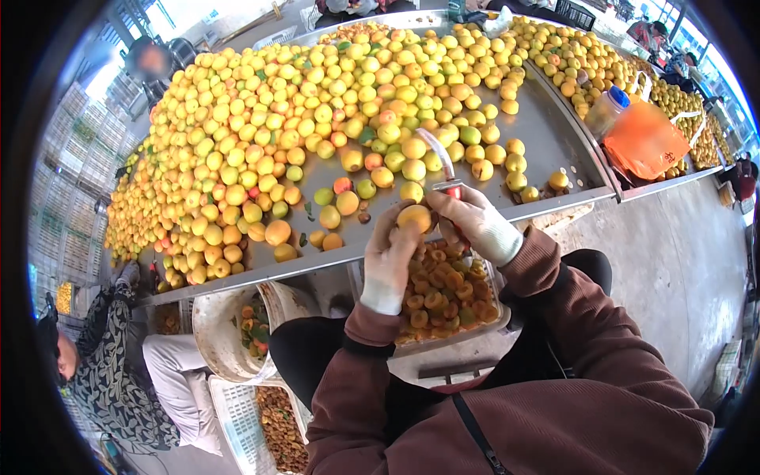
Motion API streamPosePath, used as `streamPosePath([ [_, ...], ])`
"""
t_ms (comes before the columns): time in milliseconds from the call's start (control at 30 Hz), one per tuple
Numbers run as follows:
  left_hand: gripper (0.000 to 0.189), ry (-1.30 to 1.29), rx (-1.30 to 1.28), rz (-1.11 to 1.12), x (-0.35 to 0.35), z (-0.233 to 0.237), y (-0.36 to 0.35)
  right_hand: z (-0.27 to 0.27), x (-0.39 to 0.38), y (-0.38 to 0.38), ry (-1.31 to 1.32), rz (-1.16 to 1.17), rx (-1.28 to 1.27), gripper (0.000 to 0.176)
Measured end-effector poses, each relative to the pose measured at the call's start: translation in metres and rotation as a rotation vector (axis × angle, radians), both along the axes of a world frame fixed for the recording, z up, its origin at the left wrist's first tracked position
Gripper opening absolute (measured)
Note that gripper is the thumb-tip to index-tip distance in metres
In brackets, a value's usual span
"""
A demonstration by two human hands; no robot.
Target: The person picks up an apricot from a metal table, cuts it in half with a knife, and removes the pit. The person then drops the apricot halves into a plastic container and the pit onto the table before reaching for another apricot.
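The left hand (389, 257) clasps a yellow fruit (414, 218) just beside the right hand (477, 220), which grips a red-handled knife (452, 188) whose blade (436, 150) (slender, slightly curved) points outward, beyond the fruit.

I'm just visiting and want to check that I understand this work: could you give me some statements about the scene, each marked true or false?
1. The right hand holds a curved knife. True.
2. The left hand is empty. False: it holds a yellow fruit.
3. A tub of cut fruit sits below the hands. True.
4. The knife's blade points down into the tub. False: it points away from the person, over the metal table.
5. A container with a blue cap stands beside an orange bag. True.
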State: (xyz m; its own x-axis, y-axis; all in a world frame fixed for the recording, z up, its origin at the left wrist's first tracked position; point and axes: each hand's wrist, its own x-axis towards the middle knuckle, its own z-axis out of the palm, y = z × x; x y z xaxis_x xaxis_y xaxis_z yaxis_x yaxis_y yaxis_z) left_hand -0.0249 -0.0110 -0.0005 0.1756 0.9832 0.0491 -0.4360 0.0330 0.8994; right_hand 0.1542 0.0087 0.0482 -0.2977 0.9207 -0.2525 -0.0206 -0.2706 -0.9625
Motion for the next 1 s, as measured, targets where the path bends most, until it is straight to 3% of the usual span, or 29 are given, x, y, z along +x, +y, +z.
streamPosePath([
  [67, 0.039, -0.072, -0.028, -0.024, -0.009, 0.006, 0.001, 0.001, -0.002, -0.003, 0.109, 0.024, 0.035, 0.037],
  [133, 0.044, -0.395, -0.16, -0.074, -0.014, -0.006, 0.006, 0.004, -0.007, -0.01, 0.126, 0.031, 0.129, 0.037],
  [200, 0.049, -0.353, -0.124, -0.115, -0.016, -0.009, 0.009, -0.013, -0.013, -0.009, -0.024, 0.015, 0.313, 0.037],
  [333, 0.044, -0.524, -0.138, -0.131, -0.005, 0.01, 0.006, -0.01, -0.022, -0.018, -0.099, -0.009, 0.39, 0.034],
  [400, 0.044, 0.33, 0.233, 0.075, -0.004, 0.006, 0.011, -0.008, -0.023, -0.02, -0.361, 0.053, 0.416, 0.033],
  [433, 0.045, -0.077, 0.096, 0.046, 0.001, -0.001, 0.011, -0.017, -0.024, -0.02, -0.341, 0.027, 0.484, 0.034],
  [567, 0.046, -0.127, 0.059, -0.015, 0.001, -0.005, 0.013, -0.02, -0.023, -0.021, -0.415, 0.015, 0.461, 0.036],
  [633, 0.048, -0.411, -0.091, -0.098, 0.003, -0.002, 0.013, -0.026, -0.024, -0.02, -0.466, -0.027, 0.48, 0.037],
  [767, 0.054, -0.204, 0.077, -0.083, -0.001, 0.005, 0.014, -0.036, -0.022, -0.022, -0.464, -0.064, 0.527, 0.036],
  [833, 0.06, 0.099, 0.181, -0.013, -0.009, -0.001, 0.022, -0.035, -0.019, -0.02, -0.497, 0.011, 0.524, 0.035],
  [933, 0.058, 0.313, 0.262, 0.012, -0.012, 0.008, 0.022, -0.041, -0.015, -0.017, -0.441, 0.018, 0.493, 0.039],
  [1000, 0.057, 0.313, 0.339, 0.06, 0.001, 0.008, 0.021, -0.046, -0.02, -0.018, -0.44, -0.051, 0.528, 0.039],
])
